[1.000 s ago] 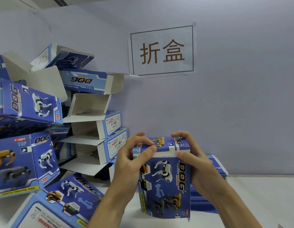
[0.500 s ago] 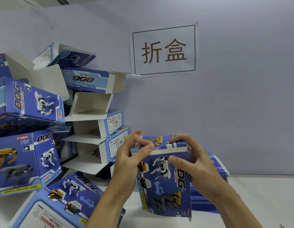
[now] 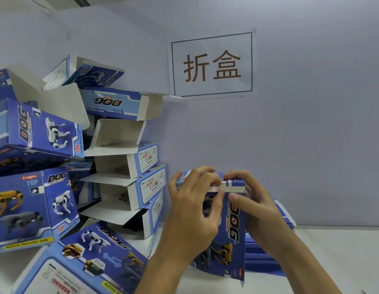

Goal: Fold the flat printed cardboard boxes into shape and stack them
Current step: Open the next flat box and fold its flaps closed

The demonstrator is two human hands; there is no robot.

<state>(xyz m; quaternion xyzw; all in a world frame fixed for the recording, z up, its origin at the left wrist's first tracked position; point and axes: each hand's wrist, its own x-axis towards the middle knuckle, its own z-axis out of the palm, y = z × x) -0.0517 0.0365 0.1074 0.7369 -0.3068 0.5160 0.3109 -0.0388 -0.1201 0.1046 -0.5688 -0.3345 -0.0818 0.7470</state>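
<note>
Box [image 3: 224, 228] stands upright between your hands above the white table [image 3: 332, 262], long axis vertical, its top flap at your fingertips. Your left hand [image 3: 192, 215] curls round its left face and your right hand [image 3: 254, 206] round the right, both gripping it with thumbs pressing the flap's front edge. The stacked folded boxes [image 3: 120, 162] lie to your left, nearer the left hand.

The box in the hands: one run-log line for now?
box: upright, both hands hold | left hand, right hand: fingers on top flap | folded pile: left
</note>
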